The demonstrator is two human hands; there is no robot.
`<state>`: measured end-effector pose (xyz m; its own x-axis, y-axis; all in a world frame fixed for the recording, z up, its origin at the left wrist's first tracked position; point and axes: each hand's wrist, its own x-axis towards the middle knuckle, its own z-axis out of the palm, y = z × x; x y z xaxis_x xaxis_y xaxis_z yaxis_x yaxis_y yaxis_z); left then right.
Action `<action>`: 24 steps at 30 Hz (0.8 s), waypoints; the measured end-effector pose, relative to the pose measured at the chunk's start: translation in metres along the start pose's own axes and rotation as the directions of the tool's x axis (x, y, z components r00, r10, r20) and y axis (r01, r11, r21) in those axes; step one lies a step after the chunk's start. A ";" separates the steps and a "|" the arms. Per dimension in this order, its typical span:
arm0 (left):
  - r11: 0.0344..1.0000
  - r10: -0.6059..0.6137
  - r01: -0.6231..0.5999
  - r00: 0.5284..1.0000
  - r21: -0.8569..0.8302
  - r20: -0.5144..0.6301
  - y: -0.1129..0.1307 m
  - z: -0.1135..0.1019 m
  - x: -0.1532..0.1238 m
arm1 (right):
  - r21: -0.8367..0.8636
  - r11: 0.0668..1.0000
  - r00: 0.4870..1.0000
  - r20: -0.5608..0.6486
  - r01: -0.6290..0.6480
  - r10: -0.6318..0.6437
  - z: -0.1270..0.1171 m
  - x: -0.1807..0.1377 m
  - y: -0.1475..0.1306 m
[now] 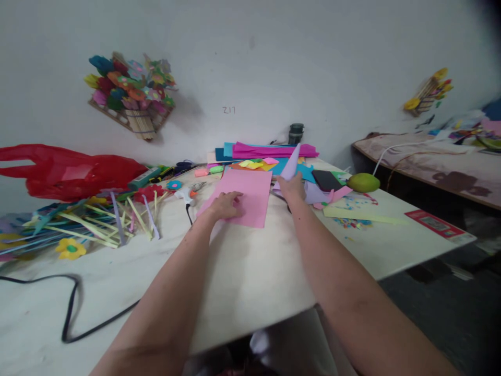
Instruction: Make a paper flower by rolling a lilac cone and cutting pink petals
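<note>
A pink sheet lies flat on the table in front of me. My left hand rests on its left part, fingers stretched out over the surface. To the right of the sheet, my right hand grips a lilac sheet, whose pointed end sticks up above the fingers. More lilac material lies just right of that hand. Dark scissors appear to lie partly under the right hand. Left of the pink sheet is a white hot glue gun with a black cord.
Paper strips and a yellow flower lie at left, before a red plastic bag. Stacked coloured sheets are at the back. At right are a phone, a green fruit and scraps. A black cable crosses the left front.
</note>
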<state>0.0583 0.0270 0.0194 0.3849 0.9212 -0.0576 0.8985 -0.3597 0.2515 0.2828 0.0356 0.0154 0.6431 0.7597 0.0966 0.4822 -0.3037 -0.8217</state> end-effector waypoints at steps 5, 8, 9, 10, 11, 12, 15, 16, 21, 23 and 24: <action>1.000 0.005 -0.005 1.000 0.006 0.002 -0.001 0.000 0.000 | -0.074 0.995 0.997 -0.044 0.060 -0.064 0.002 -0.004 0.001; 1.000 0.011 -0.011 1.000 0.017 0.000 -0.002 0.000 0.001 | -0.101 0.988 0.989 -0.086 0.115 -0.123 0.007 -0.002 0.003; 1.000 0.013 -0.013 1.000 0.022 0.001 -0.002 0.000 0.001 | -0.114 0.985 0.985 -0.099 0.131 -0.143 0.008 -0.001 0.004; 1.000 0.015 -0.015 1.000 0.025 0.003 -0.002 0.000 0.001 | -0.130 0.981 0.981 -0.110 0.147 -0.162 0.010 -0.001 0.005; 1.000 0.016 -0.016 1.000 0.026 0.004 -0.002 0.000 0.001 | -0.148 0.976 0.976 -0.120 0.162 -0.180 0.011 0.000 0.006; 0.999 0.018 -0.018 1.000 0.026 0.004 -0.002 0.000 0.001 | -0.169 0.970 0.972 -0.129 0.175 -0.198 0.011 0.000 0.006; 0.999 0.031 -0.031 1.000 0.031 0.001 -0.003 0.000 0.002 | -0.270 0.933 0.944 -0.161 0.240 -0.289 0.010 -0.002 0.004; 0.999 0.036 -0.036 0.999 0.036 -0.001 -0.003 0.001 0.002 | -0.314 0.907 0.924 -0.169 0.281 -0.344 0.009 -0.004 0.002; 0.998 0.041 -0.041 0.999 0.043 0.003 -0.004 0.001 0.003 | -0.431 0.781 0.876 0.047 0.452 -0.481 0.003 -0.017 -0.019; 0.999 0.035 -0.035 0.999 0.042 0.011 -0.005 0.001 0.004 | -0.464 0.758 0.889 0.212 0.457 -0.406 0.003 -0.021 -0.026; 0.998 0.037 -0.038 0.999 0.041 0.014 -0.005 0.001 0.005 | -0.483 0.749 0.890 0.292 0.454 -0.351 0.003 -0.022 -0.028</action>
<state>0.0561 0.0328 0.0165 0.4210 0.9050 -0.0613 0.8912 -0.4000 0.2139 0.2534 0.0293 0.0344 0.2293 0.9503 0.2106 0.9401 -0.1602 -0.3008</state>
